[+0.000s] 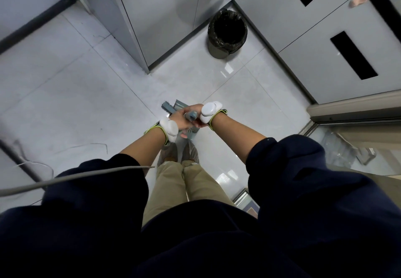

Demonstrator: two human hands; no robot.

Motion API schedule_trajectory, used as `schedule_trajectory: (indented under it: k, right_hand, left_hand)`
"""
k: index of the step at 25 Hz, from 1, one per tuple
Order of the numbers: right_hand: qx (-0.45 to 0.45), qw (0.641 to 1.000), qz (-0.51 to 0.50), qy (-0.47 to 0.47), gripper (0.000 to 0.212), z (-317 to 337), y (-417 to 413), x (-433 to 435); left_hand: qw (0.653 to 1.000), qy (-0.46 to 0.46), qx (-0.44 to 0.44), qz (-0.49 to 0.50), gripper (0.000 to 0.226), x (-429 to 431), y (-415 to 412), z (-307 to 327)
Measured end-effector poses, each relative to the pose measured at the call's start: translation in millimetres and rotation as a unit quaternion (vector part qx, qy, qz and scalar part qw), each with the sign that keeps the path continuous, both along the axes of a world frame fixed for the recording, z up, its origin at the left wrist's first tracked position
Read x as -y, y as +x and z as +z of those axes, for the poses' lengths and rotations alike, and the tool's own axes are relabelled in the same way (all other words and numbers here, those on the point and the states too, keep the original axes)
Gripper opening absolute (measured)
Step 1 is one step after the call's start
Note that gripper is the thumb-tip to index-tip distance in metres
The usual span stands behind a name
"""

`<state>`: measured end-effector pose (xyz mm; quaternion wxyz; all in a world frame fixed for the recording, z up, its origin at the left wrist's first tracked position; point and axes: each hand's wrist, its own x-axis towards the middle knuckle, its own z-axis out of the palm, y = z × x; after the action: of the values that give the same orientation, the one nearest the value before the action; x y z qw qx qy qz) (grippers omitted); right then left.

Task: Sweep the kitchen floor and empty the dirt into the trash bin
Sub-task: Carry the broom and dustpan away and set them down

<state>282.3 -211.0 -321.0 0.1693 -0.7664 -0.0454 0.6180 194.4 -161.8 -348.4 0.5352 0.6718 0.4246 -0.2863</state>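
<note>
Looking straight down, I see both my hands meeting over the grey-blue handle tops [191, 115] of a broom and dustpan set. My left hand [181, 121] is wrapped around one handle. My right hand [198, 116] grips the handle top beside it. Below the hands, the grey-blue dustpan [181, 105] and the broom head [167, 106] show partly on the white tiled floor [86, 104]. Which handle belongs to which tool is hidden by my hands. A round trash bin [226, 34] with a black liner stands in the corner ahead, open at the top.
Grey cabinet fronts [169, 17] run along the far side and another cabinet run [325, 38] along the right. A door threshold [347, 108] lies at the right. A grey cable [76, 176] crosses my left sleeve. My feet [180, 156] stand right under the hands.
</note>
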Motion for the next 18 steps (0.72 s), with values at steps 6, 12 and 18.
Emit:
schedule_trajectory:
  k: [6,12,18]
  right_hand:
    - [-0.09,0.995,-0.031,-0.003,0.022,10,-4,-15]
    - [-0.079,0.977,0.17,0.1,0.04,60,-2,-64]
    - [-0.073,0.962,0.214,0.154,0.072,80,-50,-118]
  left_hand:
    - [0.993,-0.019,0.086,0.084,0.007,-21,-13,27]
    - [0.972,0.026,0.119,0.203,0.023,-71,-36,92]
    - [0.949,0.087,0.135,0.269,0.03,-124,-70,124]
